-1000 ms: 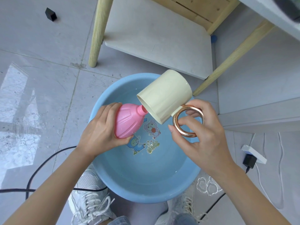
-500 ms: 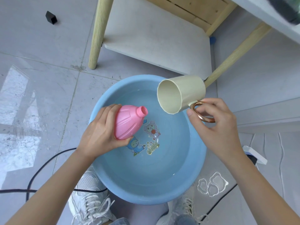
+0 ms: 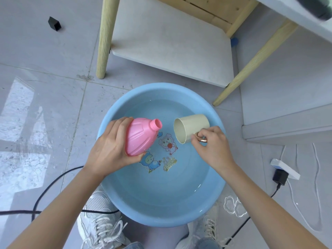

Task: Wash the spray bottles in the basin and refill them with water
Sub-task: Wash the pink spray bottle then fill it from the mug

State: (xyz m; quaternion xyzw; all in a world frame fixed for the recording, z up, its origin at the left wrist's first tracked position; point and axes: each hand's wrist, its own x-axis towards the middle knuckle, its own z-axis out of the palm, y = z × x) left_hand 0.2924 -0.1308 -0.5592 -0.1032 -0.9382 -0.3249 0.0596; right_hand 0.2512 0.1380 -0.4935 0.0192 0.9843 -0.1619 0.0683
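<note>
Round pale-blue plastic basin (image 3: 107,126) sits on grey floor tiles and holds shallow clear water, with cartoon stickers showing through on its bottom. Left hand (image 3: 111,150) grasps a pink ribbed plastic spray bottle (image 3: 139,139) around its body, fingers wrapped over the far side. The bottle is held above the water over the basin's left half, tilted, its open neck pointing up and right. No spray head or cap is in view. Right hand (image 3: 212,148) pinches the rose-gold ring handle (image 3: 202,140) of a cream cylindrical cup (image 3: 193,125). The cup lies on its side low over the basin's right half, mouth facing the bottle's neck with a gap between them; whether its rim touches the water I cannot tell. Judgement: this is the refill stage for this bottle, with the cup going for a scoop. The opaque plastic hides the fill level, so how much is left is unknown. Fitting the spray head remains, and no other bottle is visible. Surroundings: a pale wooden table leg (image 3: 251,65) lands just beyond the basin's far-right rim, with a white lower shelf (image 3: 170,44) behind it. A black cable (image 3: 53,184) runs on the floor at left. Small water puddles (image 3: 233,206) lie by the basin's right, near a black plug adapter (image 3: 280,177) and a white power strip (image 3: 285,168); spills here look risky. White laced shoes (image 3: 100,225) sit against the near rim.
</note>
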